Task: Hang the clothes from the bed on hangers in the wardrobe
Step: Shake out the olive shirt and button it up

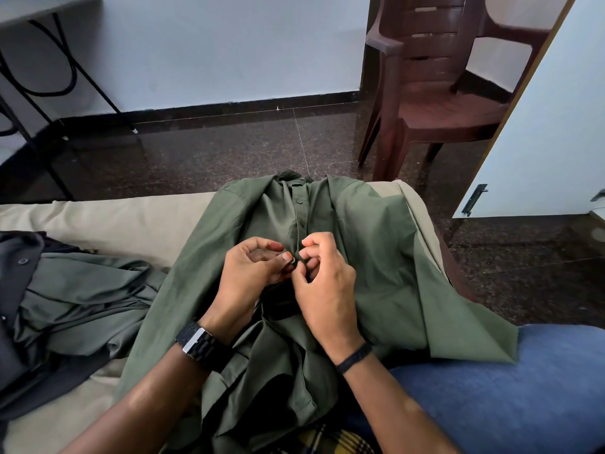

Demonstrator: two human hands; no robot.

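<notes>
An olive-green shirt (370, 244) lies spread front-up across the beige bed (124, 221) and over my lap, its collar toward the floor. My left hand (252, 267) pinches a small button on the shirt's placket between thumb and fingertips. My right hand (324, 280) pinches the placket edge right beside it, fingers curled. Both hands meet at the middle of the shirt front. More clothes, a grey-green garment (85, 290) and a dark one (16, 283), lie crumpled on the bed at the left. No hanger or wardrobe interior shows.
A brown plastic chair (432, 90) stands on the dark speckled floor at the upper right. A white door panel (550, 132) with a latch is at the right. A black metal-legged table (39, 60) stands at the upper left. My blue-jeaned leg (507, 388) fills the lower right.
</notes>
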